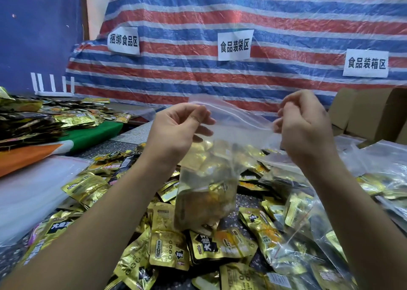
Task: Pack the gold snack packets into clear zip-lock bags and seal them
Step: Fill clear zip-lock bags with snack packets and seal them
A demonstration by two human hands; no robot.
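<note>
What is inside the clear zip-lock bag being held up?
The clear zip-lock bag holds gold snack packets, bunched low. Their count is unclear: they overlap and the film blurs them.

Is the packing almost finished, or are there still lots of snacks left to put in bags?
Not nearly finished. Some filled bags already lie on the right. The left hand and right hand hold one clear zip-lock bag up by its top corners; it holds gold packets, but whether its strip is closed is unclear. A big heap of loose gold packets still covers the table.
</note>
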